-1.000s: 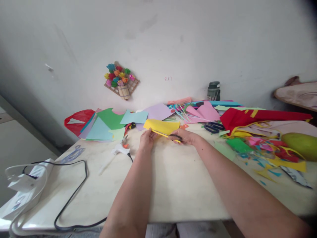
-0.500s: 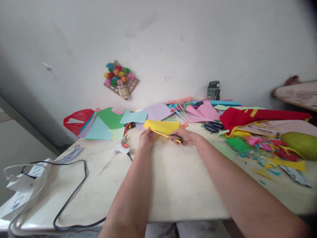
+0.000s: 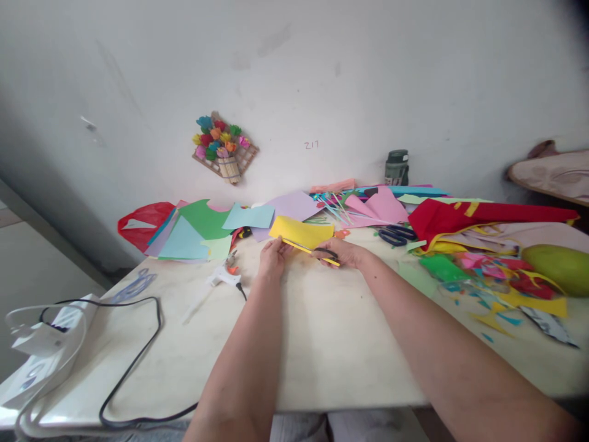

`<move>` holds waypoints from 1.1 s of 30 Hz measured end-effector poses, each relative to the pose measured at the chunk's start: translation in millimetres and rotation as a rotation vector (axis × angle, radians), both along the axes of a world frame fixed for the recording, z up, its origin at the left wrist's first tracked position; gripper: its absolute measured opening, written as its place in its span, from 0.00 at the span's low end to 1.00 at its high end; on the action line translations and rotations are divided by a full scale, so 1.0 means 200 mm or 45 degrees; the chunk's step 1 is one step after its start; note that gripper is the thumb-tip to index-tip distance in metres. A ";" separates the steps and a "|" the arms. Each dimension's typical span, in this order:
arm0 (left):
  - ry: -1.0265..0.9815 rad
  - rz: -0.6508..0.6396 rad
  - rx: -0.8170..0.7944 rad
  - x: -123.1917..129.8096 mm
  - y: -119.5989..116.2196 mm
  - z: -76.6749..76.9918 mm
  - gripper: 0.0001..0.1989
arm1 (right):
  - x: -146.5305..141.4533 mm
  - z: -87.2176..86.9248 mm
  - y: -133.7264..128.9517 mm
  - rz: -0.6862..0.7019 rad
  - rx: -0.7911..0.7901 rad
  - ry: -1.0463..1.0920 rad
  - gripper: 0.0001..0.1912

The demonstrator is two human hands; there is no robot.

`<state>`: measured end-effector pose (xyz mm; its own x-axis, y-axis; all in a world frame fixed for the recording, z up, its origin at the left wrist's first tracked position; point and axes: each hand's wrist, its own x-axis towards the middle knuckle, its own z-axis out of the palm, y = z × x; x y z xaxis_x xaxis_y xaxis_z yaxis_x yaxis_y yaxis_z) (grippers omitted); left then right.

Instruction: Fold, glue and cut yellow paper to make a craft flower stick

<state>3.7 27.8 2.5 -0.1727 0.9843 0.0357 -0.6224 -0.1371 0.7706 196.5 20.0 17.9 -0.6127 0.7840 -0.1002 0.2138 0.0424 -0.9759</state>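
Observation:
A yellow sheet of paper (image 3: 304, 232) is held above the table at the centre, with a narrow strip along its near edge. My left hand (image 3: 275, 253) pinches the sheet at its near left corner. Dark-handled scissors (image 3: 327, 253) are in my right hand (image 3: 343, 253), whose fingers are wrapped round the handles. The blades lie along the sheet's near edge and point left, towards my left hand.
Coloured papers (image 3: 202, 219) line the back of the table. A glue gun (image 3: 224, 275) lies left of my hands, near a black cable (image 3: 159, 319). To the right are other scissors (image 3: 396, 235), red cloth (image 3: 442, 221), paper scraps (image 3: 497, 307) and a green fruit (image 3: 556, 269).
The far left part of the yellow sheet has lifted a little, and the strip's right end hangs slightly farther right and lower by my right hand. Both hands stay almost in place.

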 end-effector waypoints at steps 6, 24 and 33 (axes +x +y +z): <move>-0.004 0.003 0.015 0.00 0.00 0.00 0.02 | 0.00 -0.01 0.01 -0.018 0.011 0.021 0.15; 0.014 0.023 -0.001 0.01 -0.01 0.01 0.03 | -0.01 0.01 -0.01 0.012 0.038 0.048 0.16; 0.012 0.023 0.014 0.01 -0.01 0.00 0.03 | -0.01 -0.02 0.01 0.013 0.026 0.104 0.15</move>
<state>4.8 26.5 3.3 -0.1899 0.9806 0.0483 -0.6124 -0.1568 0.7748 194.4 22.7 13.8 -0.6260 0.7791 -0.0339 0.1333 0.0640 -0.9890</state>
